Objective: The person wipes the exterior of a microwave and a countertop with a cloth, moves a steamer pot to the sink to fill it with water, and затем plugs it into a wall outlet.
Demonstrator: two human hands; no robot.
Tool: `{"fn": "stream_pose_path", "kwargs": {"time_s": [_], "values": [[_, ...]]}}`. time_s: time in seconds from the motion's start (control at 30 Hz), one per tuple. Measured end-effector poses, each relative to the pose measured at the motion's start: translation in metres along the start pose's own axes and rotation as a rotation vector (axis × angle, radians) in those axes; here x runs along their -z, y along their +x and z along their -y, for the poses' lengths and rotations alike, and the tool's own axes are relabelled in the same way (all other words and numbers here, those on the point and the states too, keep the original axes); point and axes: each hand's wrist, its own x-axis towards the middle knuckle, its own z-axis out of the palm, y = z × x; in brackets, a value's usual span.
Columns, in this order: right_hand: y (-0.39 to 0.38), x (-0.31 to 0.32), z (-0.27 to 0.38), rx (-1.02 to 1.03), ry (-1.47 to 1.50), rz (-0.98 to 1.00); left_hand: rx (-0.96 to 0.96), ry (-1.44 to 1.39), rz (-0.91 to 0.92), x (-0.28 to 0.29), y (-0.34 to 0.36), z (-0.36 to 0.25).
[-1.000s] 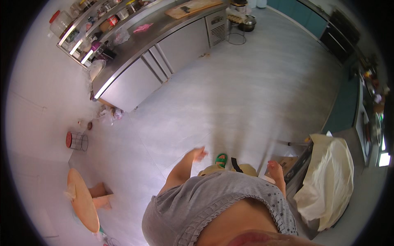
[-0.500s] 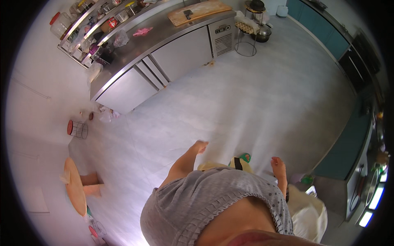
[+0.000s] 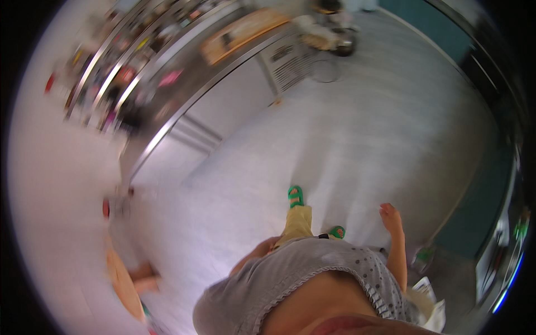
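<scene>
A green-and-clear plastic item (image 3: 424,255), too blurred to name more closely or to give a long axis, is low at the person's right. It lies to the right of the right hand (image 3: 391,216) and closer to the body, apart from it; this hand is the nearer, fingers loosely spread and slightly bent, nothing visible in it. The left hand (image 3: 271,244) hangs by the trousers (image 3: 296,224), partly behind the shirt (image 3: 312,259); whether it holds anything, I cannot tell. A cream sack (image 3: 438,315) lies below the item. Well ahead-left, a wooden cutting board (image 3: 251,30) runs lengthwise along the steel desk (image 3: 190,86).

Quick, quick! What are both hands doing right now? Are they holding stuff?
Left hand: can't tell, it's partly hidden and blurred.
Right hand: loosely open, nothing seen in it.
</scene>
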Motion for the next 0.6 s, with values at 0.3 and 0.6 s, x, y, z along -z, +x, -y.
{"fn": "stream_pose_path", "kwargs": {"time_s": [0.3, 0.6], "values": [[0.021, -0.041, 0.048, -0.26, -0.028, 0.015, -0.451, 0.561, 0.215, 0.086, 0.107, -0.226], [-0.044, -0.101, 0.021, -0.611, 0.094, -0.039, -0.602, 0.894, 0.359, 0.114, 0.126, -0.341]]}}
